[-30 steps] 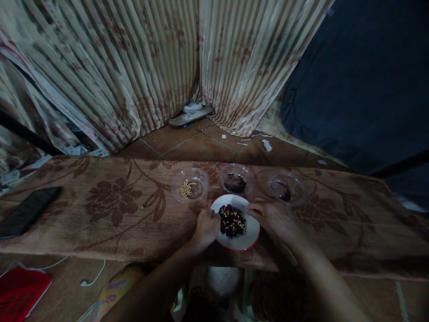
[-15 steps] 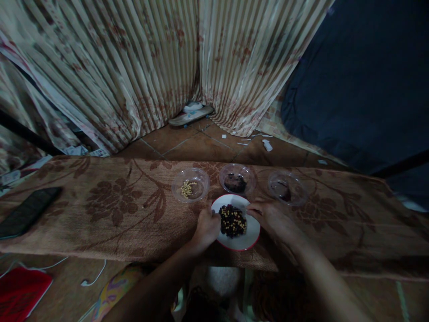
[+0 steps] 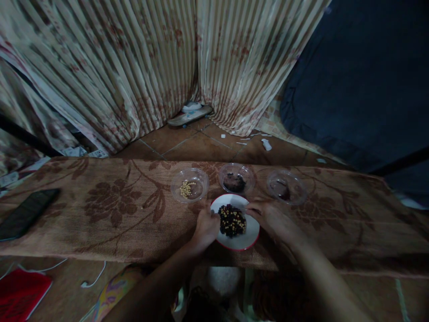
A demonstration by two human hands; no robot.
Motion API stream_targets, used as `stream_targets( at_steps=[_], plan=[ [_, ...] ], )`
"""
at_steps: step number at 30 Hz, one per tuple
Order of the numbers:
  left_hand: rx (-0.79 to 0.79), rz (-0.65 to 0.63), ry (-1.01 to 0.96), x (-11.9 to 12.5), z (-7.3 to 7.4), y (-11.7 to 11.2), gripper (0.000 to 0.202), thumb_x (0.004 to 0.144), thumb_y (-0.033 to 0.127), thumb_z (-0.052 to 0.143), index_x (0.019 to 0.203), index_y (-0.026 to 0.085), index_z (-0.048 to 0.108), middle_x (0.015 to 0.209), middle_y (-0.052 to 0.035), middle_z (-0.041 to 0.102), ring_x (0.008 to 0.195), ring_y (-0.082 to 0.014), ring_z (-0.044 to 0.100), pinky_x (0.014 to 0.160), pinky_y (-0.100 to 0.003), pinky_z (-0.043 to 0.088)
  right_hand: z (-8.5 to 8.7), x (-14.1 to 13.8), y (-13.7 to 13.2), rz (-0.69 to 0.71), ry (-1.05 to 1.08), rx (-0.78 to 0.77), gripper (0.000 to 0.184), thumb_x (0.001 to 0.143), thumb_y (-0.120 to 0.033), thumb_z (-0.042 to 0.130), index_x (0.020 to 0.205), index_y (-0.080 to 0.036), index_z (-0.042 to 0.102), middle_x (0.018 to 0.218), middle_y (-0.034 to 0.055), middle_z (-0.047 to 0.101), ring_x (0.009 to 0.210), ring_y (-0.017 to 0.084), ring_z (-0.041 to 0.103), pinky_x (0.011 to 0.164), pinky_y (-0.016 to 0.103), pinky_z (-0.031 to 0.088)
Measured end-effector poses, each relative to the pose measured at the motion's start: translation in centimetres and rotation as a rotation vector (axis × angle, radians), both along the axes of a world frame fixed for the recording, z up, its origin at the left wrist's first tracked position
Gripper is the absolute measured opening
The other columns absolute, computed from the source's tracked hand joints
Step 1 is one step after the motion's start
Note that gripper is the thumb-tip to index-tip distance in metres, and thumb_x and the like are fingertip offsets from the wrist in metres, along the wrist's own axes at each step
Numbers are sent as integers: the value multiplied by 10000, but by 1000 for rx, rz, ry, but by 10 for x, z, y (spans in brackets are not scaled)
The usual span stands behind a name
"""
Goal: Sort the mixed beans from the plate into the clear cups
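Note:
A white plate with a red rim (image 3: 250, 230) lies in front of me, bearing a heap of dark and yellow beans or grains (image 3: 232, 221). My left hand (image 3: 208, 226) is closed on the plate's left edge, thumb on top. Over the right side of the plate, my right hand (image 3: 268, 217) has its fingers pinched together beside the heap; a pale, blurred thing at the fingertips is too unclear to name. Behind the plate stand a clear bowl with yellow grains (image 3: 197, 193), a clear bowl with dark grains (image 3: 250, 185) and a clear bowl with a few dark grains (image 3: 296, 197).
A brown flowered cloth (image 3: 134, 223) covers the low table. A dark phone (image 3: 28, 212) lies at its left end. Beyond the table are a skateboard (image 3: 189, 116) and white scraps on the tiled floor, before striped curtains (image 3: 140, 67). A red item (image 3: 23, 293) lies lower left.
The view has shifted very slightly. Both hands stay at the plate, and the bowls stand where they were.

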State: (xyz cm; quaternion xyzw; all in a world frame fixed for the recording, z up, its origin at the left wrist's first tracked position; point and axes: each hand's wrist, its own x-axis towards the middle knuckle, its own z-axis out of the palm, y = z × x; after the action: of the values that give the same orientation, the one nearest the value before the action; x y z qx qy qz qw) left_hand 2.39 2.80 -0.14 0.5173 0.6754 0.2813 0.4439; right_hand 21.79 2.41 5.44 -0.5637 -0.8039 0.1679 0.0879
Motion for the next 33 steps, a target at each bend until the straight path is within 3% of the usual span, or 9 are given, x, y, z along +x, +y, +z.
stream_targets(
  at_steps=[7, 16, 25, 33],
  plan=[
    [92, -55, 15, -1, -10, 1, 505, 699, 62, 423, 1198, 96, 490, 855, -63, 703, 791, -157, 646, 740, -225, 489, 1, 0, -1, -13, 7, 0, 231, 862, -310, 479, 825, -251, 699, 810, 6, 659, 726, 152, 596, 635, 252, 384],
    [72, -70, 21, -1, 0, 0, 491, 704, 53, 430, 1186, 92, 511, 835, -65, 708, 744, -155, 651, 702, -223, 492, 0, -1, -2, -15, 22, 37, 230, 863, -308, 482, 835, -252, 704, 807, 14, 664, 725, 152, 596, 643, 253, 389],
    [82, -48, 5, 0, -13, 2, 504, 691, 54, 419, 1186, 111, 496, 810, -46, 699, 727, -148, 637, 697, -222, 482, 2, 0, 0, 7, 19, 19, 236, 868, -306, 474, 836, -248, 701, 828, 17, 664, 739, 159, 596, 657, 258, 388],
    [80, -44, -17, -1, -9, 0, 501, 700, 62, 426, 1195, 103, 491, 835, -59, 698, 742, -154, 637, 715, -236, 493, 1, -1, -1, -1, 26, 26, 238, 864, -304, 477, 782, -239, 690, 822, 16, 661, 742, 154, 596, 664, 256, 390]
  ],
)
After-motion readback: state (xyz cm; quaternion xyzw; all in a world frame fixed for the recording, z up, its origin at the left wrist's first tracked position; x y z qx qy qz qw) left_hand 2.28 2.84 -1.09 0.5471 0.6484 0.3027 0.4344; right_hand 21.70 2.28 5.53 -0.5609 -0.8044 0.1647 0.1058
